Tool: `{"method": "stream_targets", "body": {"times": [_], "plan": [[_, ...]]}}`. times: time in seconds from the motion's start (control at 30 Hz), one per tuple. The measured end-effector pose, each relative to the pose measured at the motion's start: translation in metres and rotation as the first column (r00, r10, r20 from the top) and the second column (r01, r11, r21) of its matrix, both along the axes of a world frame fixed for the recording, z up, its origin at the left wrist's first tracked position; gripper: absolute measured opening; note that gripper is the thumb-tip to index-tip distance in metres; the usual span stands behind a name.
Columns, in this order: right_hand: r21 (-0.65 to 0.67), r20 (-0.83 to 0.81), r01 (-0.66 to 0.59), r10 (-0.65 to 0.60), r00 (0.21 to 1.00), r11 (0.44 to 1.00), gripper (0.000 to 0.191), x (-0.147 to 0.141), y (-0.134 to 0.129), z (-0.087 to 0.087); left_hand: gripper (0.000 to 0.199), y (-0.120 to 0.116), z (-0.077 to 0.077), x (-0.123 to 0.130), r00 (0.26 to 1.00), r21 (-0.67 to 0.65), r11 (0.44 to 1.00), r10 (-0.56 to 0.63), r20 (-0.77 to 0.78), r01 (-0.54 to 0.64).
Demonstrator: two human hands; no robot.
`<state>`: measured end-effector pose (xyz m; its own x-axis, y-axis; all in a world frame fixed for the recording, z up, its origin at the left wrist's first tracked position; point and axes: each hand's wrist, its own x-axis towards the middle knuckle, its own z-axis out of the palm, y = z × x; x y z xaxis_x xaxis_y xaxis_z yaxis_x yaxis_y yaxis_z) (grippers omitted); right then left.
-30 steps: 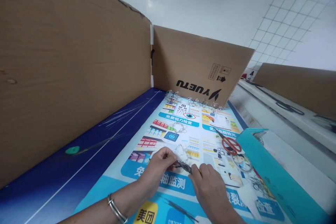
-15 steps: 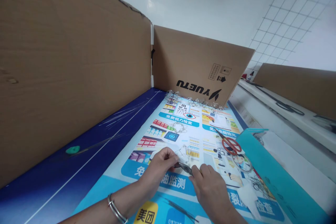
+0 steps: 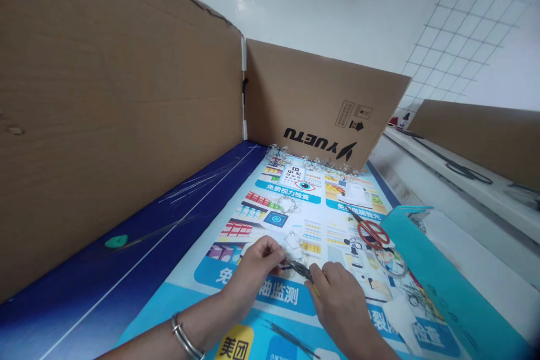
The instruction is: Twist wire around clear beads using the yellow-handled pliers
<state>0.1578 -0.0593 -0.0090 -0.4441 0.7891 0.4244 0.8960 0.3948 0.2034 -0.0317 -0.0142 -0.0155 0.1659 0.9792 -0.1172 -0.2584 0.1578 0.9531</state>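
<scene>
My right hand is closed round the yellow handle of dark pliers, whose jaws point left. Fingers pinched, my left hand meets the tip of the pliers and holds a thin wire piece, mostly hidden by the fingers. Fine clear or silvery wire loops spread just beyond the two hands. A silver bangle circles my left wrist. Both hands are over the printed mat.
Red-handled scissors and a clear tape roll lie right, beside a teal box. Cardboard panels stand left and behind. Wire pieces line the back. A green item lies left; thin dark rods lie in front.
The pliers have turned slightly, and a bit of yellow handle now shows by my right hand. Otherwise the hands keep nearly the same place.
</scene>
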Motion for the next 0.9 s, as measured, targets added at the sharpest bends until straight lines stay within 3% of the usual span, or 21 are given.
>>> {"method": "stream_targets", "body": {"times": [0.9], "plan": [[0.01,0.034,0.036,-0.036,0.999,0.999,0.019,-0.0032,0.0003,0.0023,0.02,0.0012,-0.004,0.0009,1.0,-0.001,1.0,0.011,0.007,-0.011]]}}
